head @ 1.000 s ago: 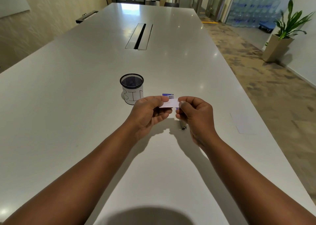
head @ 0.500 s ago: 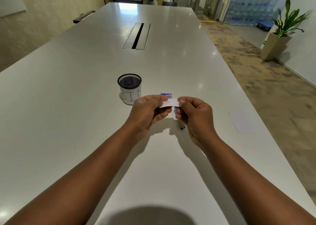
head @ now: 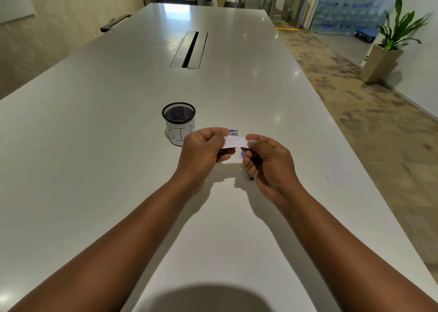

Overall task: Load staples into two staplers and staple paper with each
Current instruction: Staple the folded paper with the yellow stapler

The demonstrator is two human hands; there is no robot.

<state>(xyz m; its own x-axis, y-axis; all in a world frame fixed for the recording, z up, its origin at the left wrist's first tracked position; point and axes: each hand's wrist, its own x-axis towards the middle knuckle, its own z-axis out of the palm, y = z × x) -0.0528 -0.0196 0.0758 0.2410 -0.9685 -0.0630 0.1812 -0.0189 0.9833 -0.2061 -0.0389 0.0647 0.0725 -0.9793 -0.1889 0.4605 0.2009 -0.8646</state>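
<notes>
A small white slip of paper [head: 234, 142] hangs above the table, pinched at its left end by my left hand [head: 202, 151] and at its right end by my right hand [head: 266, 163]. A small blue staple box [head: 233, 131] lies on the table just behind the slip. Under my right hand a blue and black stapler [head: 246, 167] shows only as a blue edge and a dark tip; I cannot tell whether my fingers touch it. A second stapler is not visible.
A black mesh cup [head: 179, 122] with a white label reading "BIN" stands left of my hands. A white paper sheet [head: 336, 170] lies near the table's right edge. A cable slot [head: 189, 49] runs down the white table's [head: 94, 145] middle, farther back.
Both hands keep pinching the slip in nearly the same spot. The view has tilted slightly; nothing else has moved.
</notes>
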